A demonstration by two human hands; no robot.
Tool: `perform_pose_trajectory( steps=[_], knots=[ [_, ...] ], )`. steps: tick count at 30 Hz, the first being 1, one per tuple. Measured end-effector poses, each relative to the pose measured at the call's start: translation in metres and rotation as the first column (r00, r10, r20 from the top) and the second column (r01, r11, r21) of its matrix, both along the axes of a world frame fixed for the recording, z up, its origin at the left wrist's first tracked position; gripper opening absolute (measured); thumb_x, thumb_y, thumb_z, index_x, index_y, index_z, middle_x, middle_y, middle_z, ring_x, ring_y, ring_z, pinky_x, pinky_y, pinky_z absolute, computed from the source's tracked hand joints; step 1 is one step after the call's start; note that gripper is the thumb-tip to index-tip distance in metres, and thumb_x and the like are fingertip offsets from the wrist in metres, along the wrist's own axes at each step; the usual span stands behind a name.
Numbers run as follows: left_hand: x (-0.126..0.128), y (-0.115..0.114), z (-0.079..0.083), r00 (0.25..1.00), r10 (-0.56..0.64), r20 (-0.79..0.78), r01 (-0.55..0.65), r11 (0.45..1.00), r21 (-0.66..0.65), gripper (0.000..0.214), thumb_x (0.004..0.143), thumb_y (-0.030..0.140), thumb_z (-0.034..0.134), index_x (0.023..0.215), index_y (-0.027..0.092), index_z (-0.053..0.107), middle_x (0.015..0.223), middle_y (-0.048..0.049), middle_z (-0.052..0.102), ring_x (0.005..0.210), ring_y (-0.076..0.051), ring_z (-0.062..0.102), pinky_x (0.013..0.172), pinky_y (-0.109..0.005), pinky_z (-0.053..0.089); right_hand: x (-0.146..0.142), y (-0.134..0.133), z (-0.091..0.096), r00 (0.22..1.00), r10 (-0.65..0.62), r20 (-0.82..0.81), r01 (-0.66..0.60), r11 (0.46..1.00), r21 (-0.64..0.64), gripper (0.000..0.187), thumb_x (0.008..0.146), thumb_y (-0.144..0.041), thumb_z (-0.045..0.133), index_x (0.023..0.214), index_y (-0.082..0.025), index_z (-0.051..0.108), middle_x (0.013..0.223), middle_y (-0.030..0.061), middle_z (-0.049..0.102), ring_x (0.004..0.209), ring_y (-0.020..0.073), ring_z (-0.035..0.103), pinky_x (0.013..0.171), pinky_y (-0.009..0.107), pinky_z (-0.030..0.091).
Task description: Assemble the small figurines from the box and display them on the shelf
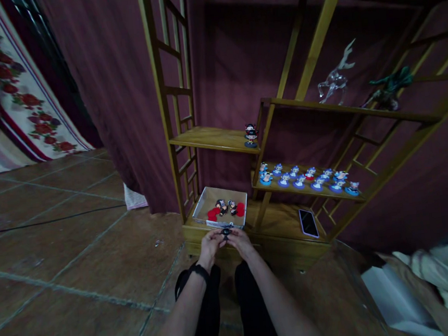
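Note:
Both hands meet just in front of a shallow cardboard box [201, 205] on the lowest shelf. Between their fingertips is a small dark figurine [225, 232], seen from above, its details too small to make out. My left hand [211, 244] is closed on its left side, with a dark band on the wrist. From the right, my right hand [239, 240] pinches the same figurine. Inside the box lie several small black-and-white figurines [223, 208] along with red round pieces [240, 209].
On the middle right shelf stand several blue and purple figurines [299, 181]. Two dark-red figurines [250, 135] are on the left shelf [209, 138]. A phone [308, 223] lies on the bottom shelf. A clear deer ornament [336, 81] stands higher up; a white box [398, 299] is at lower right.

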State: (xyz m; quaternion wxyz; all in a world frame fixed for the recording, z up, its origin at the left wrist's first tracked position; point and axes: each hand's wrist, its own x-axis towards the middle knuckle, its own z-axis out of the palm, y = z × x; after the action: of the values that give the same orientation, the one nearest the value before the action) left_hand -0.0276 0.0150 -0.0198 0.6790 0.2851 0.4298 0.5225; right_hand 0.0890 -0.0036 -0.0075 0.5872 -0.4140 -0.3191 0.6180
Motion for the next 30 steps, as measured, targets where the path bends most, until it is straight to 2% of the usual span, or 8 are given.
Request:
perform_pose_trajectory(
  steps=[4, 9, 14, 19, 22, 25, 30],
  knots=[
    [0.0, -0.005, 0.003, 0.998, -0.008, 0.057, 0.002, 0.996, 0.095, 0.033, 0.054, 0.016, 0.074, 0.083, 0.015, 0.058, 0.067, 0.0, 0.063, 0.06, -0.011, 0.061, 0.063, -0.025, 0.052, -0.001, -0.003, 0.005, 0.999, -0.028, 0.021, 0.027, 0.997, 0.068, 0.028, 0.051, -0.03, 0.073, 0.074, -0.019, 0.061, 0.083, 0.0025, 0.066, 0.083, 0.0186, 0.06, 0.078, 0.033, 0.045],
    [-0.002, -0.009, 0.01, 0.997, 0.015, 0.077, -0.026, 0.989, 0.144, 0.04, 0.055, 0.019, 0.074, 0.09, 0.018, 0.054, 0.067, 0.0007, 0.064, 0.061, -0.012, 0.062, 0.064, -0.026, 0.051, 0.0, -0.003, 0.003, 0.998, -0.027, 0.052, 0.02, 0.993, 0.119, 0.024, 0.052, -0.025, 0.071, 0.073, -0.02, 0.06, 0.081, -0.0002, 0.065, 0.08, 0.017, 0.06, 0.076, 0.031, 0.044],
    [-0.005, -0.009, 0.014, 0.998, -0.006, 0.061, -0.002, 0.991, 0.135, 0.038, 0.054, 0.021, 0.075, 0.087, 0.014, 0.058, 0.074, -0.0037, 0.066, 0.066, -0.013, 0.063, 0.064, -0.025, 0.051, 0.001, 0.0, 0.0, 0.996, -0.041, 0.081, 0.029, 0.989, 0.145, 0.022, 0.05, -0.021, 0.071, 0.069, -0.02, 0.06, 0.083, -0.0005, 0.065, 0.083, 0.0167, 0.058, 0.078, 0.03, 0.043],
    [-0.009, -0.01, 0.014, 0.999, -0.013, 0.041, 0.007, 0.989, 0.149, 0.036, 0.054, 0.022, 0.074, 0.087, 0.014, 0.06, 0.073, -0.0029, 0.066, 0.065, -0.013, 0.062, 0.063, -0.026, 0.052, 0.001, 0.001, 0.001, 0.995, -0.041, 0.088, 0.029, 0.991, 0.132, 0.018, 0.057, -0.03, 0.068, 0.069, -0.02, 0.06, 0.08, 0.0009, 0.065, 0.079, 0.0162, 0.058, 0.075, 0.029, 0.044],
    [-0.008, -0.008, 0.012, 0.999, -0.007, 0.049, 0.0, 0.99, 0.143, 0.035, 0.055, 0.02, 0.074, 0.086, 0.014, 0.059, 0.071, -0.0026, 0.066, 0.063, -0.012, 0.062, 0.063, -0.026, 0.052, 0.001, 0.001, 0.0, 0.993, -0.05, 0.11, 0.037, 0.991, 0.126, 0.02, 0.054, -0.028, 0.07, 0.07, -0.02, 0.061, 0.083, 0.001, 0.065, 0.08, 0.0164, 0.058, 0.076, 0.029, 0.044],
    [-0.007, -0.006, 0.009, 0.997, -0.008, 0.076, -0.001, 0.993, 0.117, 0.031, 0.056, 0.016, 0.073, 0.084, 0.013, 0.059, 0.068, -0.0022, 0.065, 0.061, -0.011, 0.062, 0.062, -0.025, 0.052, 0.001, 0.002, -0.002, 0.993, -0.052, 0.108, 0.038, 0.992, 0.123, 0.024, 0.05, -0.026, 0.073, 0.07, -0.019, 0.06, 0.081, -0.0001, 0.065, 0.08, 0.0161, 0.058, 0.075, 0.029, 0.045],
    [-0.004, -0.003, 0.006, 0.995, 0.012, 0.096, -0.015, 1.0, 0.025, 0.026, 0.061, 0.012, 0.071, 0.084, 0.014, 0.058, 0.069, -0.0024, 0.064, 0.06, -0.011, 0.062, 0.06, -0.023, 0.052, 0.001, 0.003, -0.002, 1.0, -0.008, 0.021, 0.007, 0.999, 0.035, 0.027, 0.052, -0.033, 0.074, 0.067, -0.019, 0.057, 0.075, -0.0008, 0.063, 0.073, 0.0155, 0.06, 0.071, 0.032, 0.048]
  ],
)
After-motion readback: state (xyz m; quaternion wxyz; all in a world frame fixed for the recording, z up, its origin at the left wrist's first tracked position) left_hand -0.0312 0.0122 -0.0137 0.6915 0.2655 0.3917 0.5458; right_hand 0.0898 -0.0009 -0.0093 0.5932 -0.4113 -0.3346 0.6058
